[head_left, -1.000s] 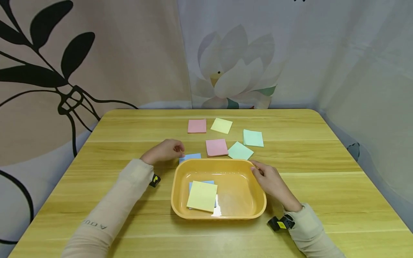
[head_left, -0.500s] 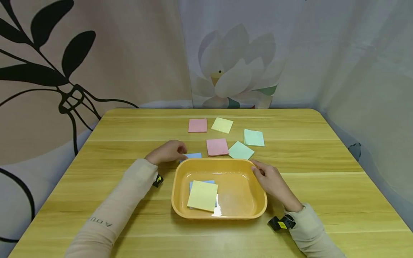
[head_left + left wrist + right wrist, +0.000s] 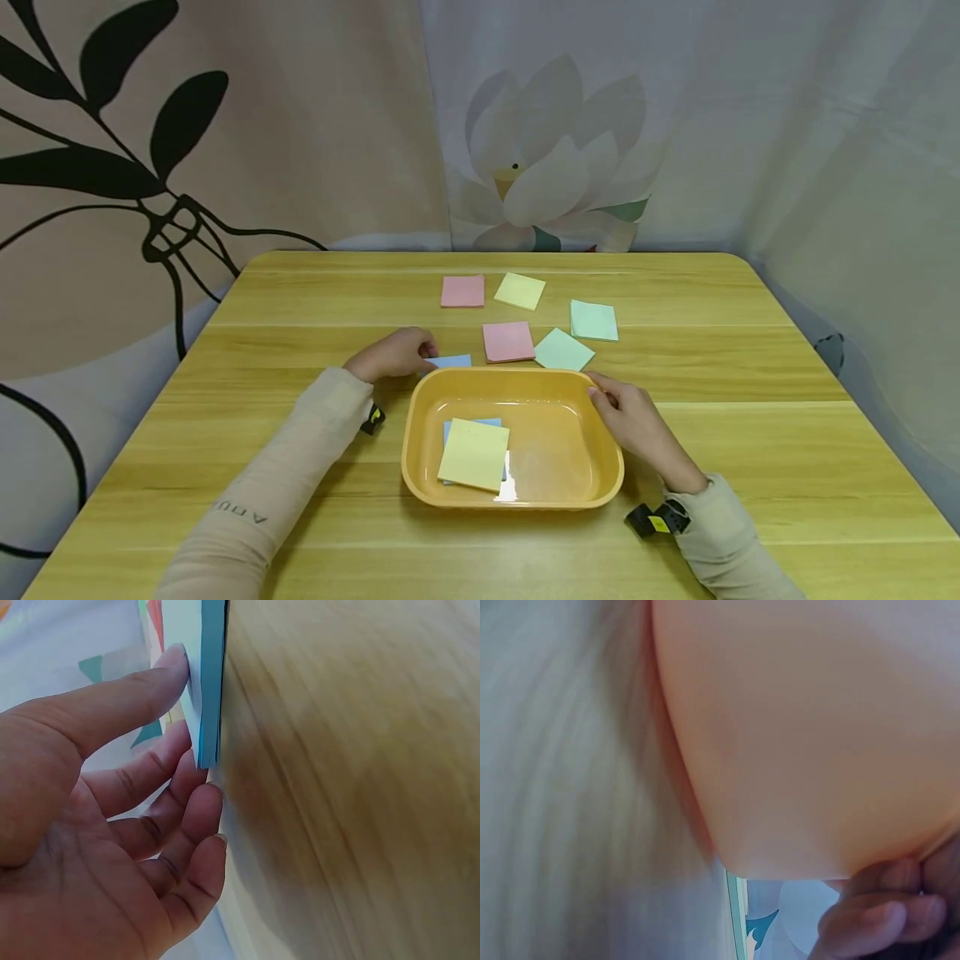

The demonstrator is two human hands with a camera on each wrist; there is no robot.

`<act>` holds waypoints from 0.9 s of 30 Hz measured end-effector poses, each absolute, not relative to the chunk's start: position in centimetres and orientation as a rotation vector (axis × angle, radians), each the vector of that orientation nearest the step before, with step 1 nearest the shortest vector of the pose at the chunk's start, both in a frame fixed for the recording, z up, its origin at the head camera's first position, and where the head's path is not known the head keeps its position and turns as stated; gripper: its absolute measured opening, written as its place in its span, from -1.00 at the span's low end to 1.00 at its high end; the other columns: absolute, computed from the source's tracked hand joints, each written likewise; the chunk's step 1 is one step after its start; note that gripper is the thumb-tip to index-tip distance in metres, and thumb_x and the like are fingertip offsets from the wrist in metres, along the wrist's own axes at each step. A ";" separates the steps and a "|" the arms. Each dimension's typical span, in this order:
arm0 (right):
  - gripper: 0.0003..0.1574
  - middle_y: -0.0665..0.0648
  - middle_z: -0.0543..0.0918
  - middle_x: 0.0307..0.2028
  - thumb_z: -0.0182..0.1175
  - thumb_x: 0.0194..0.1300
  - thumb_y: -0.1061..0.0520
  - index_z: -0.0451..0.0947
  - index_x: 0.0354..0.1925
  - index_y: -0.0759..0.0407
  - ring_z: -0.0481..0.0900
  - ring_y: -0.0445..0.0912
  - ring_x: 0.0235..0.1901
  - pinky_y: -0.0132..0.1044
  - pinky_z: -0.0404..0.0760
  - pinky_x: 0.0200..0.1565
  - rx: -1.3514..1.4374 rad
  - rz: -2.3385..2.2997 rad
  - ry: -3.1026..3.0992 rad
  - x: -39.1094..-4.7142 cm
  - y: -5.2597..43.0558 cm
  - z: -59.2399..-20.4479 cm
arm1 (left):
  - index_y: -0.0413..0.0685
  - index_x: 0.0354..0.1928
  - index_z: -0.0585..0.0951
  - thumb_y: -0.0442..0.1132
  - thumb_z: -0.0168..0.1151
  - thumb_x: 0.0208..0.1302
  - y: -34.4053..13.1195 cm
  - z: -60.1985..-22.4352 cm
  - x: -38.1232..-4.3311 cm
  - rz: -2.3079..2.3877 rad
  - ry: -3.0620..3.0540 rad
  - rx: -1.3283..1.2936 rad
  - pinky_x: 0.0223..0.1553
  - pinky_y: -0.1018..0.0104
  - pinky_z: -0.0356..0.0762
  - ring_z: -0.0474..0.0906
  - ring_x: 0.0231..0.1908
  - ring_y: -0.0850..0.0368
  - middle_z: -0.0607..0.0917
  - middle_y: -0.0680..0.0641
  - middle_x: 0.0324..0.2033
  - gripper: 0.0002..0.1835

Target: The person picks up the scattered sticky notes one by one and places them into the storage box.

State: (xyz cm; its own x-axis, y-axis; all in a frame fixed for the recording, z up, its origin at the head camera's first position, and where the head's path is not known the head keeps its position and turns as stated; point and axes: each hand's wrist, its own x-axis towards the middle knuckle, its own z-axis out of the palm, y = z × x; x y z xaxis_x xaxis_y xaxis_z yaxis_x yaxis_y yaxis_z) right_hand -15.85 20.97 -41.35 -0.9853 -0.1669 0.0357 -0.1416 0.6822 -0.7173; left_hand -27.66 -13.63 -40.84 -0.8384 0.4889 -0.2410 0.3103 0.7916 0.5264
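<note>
Beyond the far left corner of the yellow tray (image 3: 562, 442), my left hand (image 3: 393, 354) pinches the near-left edge of a blue sticky note pad (image 3: 453, 362). In the left wrist view the thumb presses the face of that pad (image 3: 211, 690), with the fingers curled at its lower edge. The tray rim hides part of the pad in the head view. My right hand (image 3: 637, 425) grips the tray's far right corner. The right wrist view shows its curled fingers (image 3: 866, 926) at the tray's outer wall (image 3: 802, 750). Inside the tray, a yellow pad (image 3: 474, 457) overlaps a blue one (image 3: 491, 422).
Behind the tray lie two pink pads (image 3: 508, 342), two mint green pads (image 3: 564, 350) and a pale yellow pad (image 3: 520, 291). They sit on a wooden table (image 3: 750, 350) whose far edge meets a printed curtain (image 3: 337, 125).
My left hand has moved a little to the right and its fingertips have come onto the blue pad's edge. My right hand and the tray stay put.
</note>
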 end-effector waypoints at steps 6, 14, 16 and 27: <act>-0.50 -0.04 0.25 -0.71 -0.03 0.48 0.13 0.37 0.29 0.33 0.18 -0.24 -0.71 -0.41 0.26 -0.63 -0.258 -1.206 2.857 -15.9 21.0 -41.4 | -0.22 -0.18 0.57 -0.24 0.27 0.26 -13.5 -40.8 -27.7 0.658 2.611 0.601 -0.21 0.24 0.44 0.43 -0.28 0.08 0.58 -0.12 -0.27 -0.81; -0.50 -0.04 0.23 -0.71 -0.02 0.48 0.14 0.38 0.28 0.33 0.16 -0.25 -0.71 -0.41 0.24 -0.63 -0.268 -1.201 2.864 -15.9 21.0 -41.5 | -0.23 -0.20 0.53 -0.27 0.27 0.27 -13.3 -40.7 -27.6 0.599 2.639 0.608 -0.24 0.27 0.43 0.42 -0.31 0.09 0.59 -0.12 -0.28 -0.82; -0.51 -0.04 0.23 -0.72 -0.02 0.48 0.13 0.39 0.28 0.32 0.15 -0.25 -0.71 -0.41 0.24 -0.63 -0.269 -1.203 2.864 -15.8 21.0 -41.4 | -0.23 -0.20 0.53 -0.28 0.26 0.27 -13.4 -40.7 -27.7 0.609 2.634 0.606 -0.22 0.26 0.44 0.43 -0.29 0.08 0.59 -0.13 -0.26 -0.82; -0.51 -0.04 0.23 -0.72 -0.03 0.48 0.15 0.38 0.28 0.34 0.15 -0.25 -0.71 -0.41 0.24 -0.63 -0.267 -1.210 2.860 -15.8 20.9 -41.1 | -0.23 -0.15 0.52 -0.26 0.27 0.26 -13.6 -40.5 -27.5 0.683 2.604 0.661 -0.22 0.25 0.44 0.43 -0.29 0.06 0.57 -0.13 -0.27 -0.79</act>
